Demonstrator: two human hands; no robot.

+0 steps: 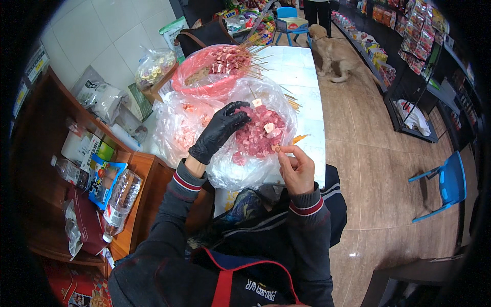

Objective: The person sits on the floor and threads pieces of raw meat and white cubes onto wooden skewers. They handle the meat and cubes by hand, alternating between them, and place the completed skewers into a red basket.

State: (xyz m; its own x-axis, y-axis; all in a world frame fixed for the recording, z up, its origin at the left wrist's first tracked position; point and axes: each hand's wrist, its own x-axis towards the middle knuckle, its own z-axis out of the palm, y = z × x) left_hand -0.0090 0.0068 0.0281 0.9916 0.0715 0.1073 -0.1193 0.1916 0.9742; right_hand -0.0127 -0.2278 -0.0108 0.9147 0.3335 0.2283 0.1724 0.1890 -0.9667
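My left hand (222, 128), in a black glove, rests at the left side of a pile of raw red meat chunks (251, 132). Its fingers curl at the meat, and whether they hold a piece is hidden. My bare right hand (297, 167) pinches a thin wooden skewer (279, 149) at the pile's near right edge, with a pale piece at its end. The pile lies on a clear plastic bag (234, 172). Pale, fatty pieces (186, 132) sit in plastic left of my gloved hand. Beyond, a red plastic bag (184, 86) holds loaded meat skewers (226, 63), their sticks pointing right.
Bare sticks (292, 103) lie on the white table (307, 88), right of the meat. A wooden cabinet (147, 169) with bottles stands at left. A dog (330, 53) and a person's legs (317, 15) are beyond the table. A blue chair (448, 182) stands right.
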